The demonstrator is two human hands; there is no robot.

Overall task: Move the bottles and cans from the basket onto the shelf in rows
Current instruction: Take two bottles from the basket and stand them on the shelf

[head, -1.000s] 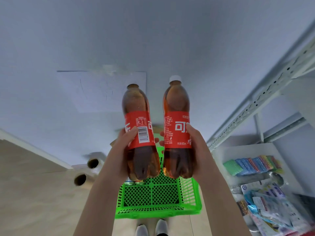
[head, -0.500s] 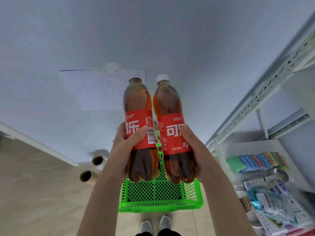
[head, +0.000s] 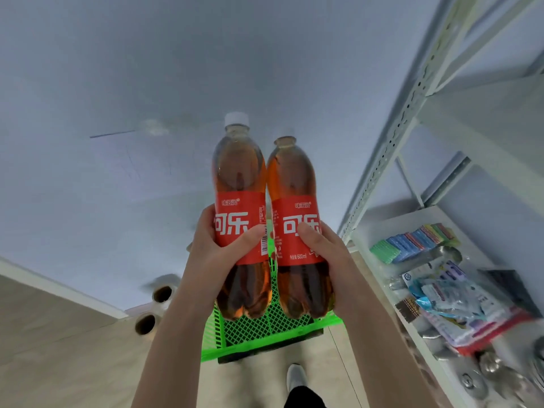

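Two cola bottles with red labels are held upright, side by side, above a green plastic basket (head: pixel 265 343) on the floor. My left hand (head: pixel 212 254) grips the left bottle (head: pixel 238 178) around its label; this bottle has a white cap. My right hand (head: pixel 326 257) grips the right bottle (head: pixel 290 175) the same way; its cap is blurred. The bottles touch each other. The white metal shelf unit (head: pixel 412 107) stands to the right of them. The basket's inside is mostly hidden behind the bottles.
The lower shelf (head: pixel 376 228) holds coloured sponges (head: pixel 412 242), plastic packets (head: pixel 459 301) and metal items. Two cardboard rolls (head: pixel 153 310) lie on the floor by the grey wall at left. My shoe (head: pixel 295 378) is below the basket.
Both bottles have moved right, toward the shelf unit, and turned so their front labels face me. The view has swung right; the shelf looks closer.
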